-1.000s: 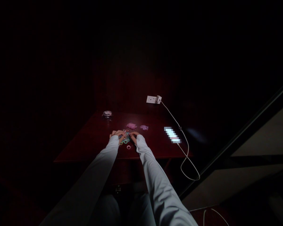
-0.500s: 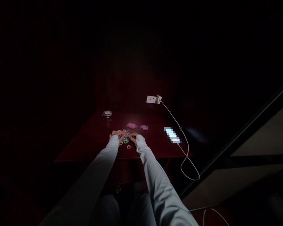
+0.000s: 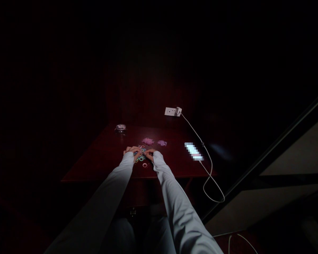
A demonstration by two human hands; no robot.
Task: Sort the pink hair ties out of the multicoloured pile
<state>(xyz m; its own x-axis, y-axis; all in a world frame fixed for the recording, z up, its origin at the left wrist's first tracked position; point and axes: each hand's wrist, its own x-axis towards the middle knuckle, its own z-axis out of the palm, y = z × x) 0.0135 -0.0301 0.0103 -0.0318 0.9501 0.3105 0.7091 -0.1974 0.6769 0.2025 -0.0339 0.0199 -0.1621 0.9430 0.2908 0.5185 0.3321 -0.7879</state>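
My left hand (image 3: 132, 151) and my right hand (image 3: 149, 153) face each other over a small heap of coloured hair ties (image 3: 141, 158). Fingers of both hands are pinched close together above the heap; what they hold is too small to make out. One pink hair tie (image 3: 145, 165) lies apart, just nearer to me. Beyond my hands sit a pile of pink bands (image 3: 147, 141) and, to its right, a smaller pile of purple bands (image 3: 162, 143).
On the dark red table (image 3: 95, 160), a clear round container (image 3: 121, 128) stands at the back left. A lit phone (image 3: 193, 151) lies to the right, its white cable (image 3: 211, 165) looping past the table edge up to a wall socket (image 3: 171, 112).
Almost nothing differs. My fingers have shifted very slightly over the heap of hair ties; the piles, container and phone stay in place.
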